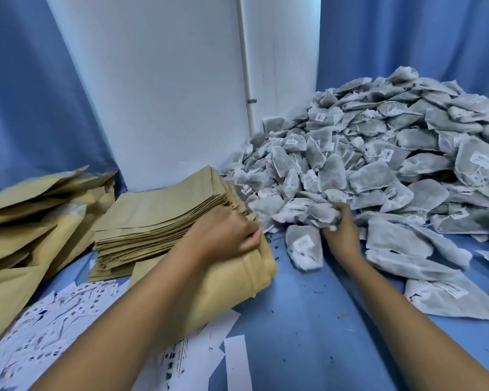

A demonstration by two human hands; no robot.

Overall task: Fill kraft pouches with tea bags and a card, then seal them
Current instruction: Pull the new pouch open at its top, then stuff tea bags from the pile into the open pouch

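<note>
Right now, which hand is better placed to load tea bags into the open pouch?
The right hand. It already grips a bunch of tea bags at the foot of the tea bag pile, beside the kraft pouch. The left hand holds that pouch at its mouth.

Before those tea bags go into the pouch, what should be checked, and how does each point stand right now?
1. Right hand grips a bunch of tea bags: ok.
2. Left hand holds the kraft pouch at its top edge: ok.
3. Pouch mouth open wide enough: cannot tell, the left hand covers it.
4. Number of tea bags in the bunch: cannot tell.
5. Cards near the pouch: ok.
6. Card already inside the pouch: cannot tell.
</note>
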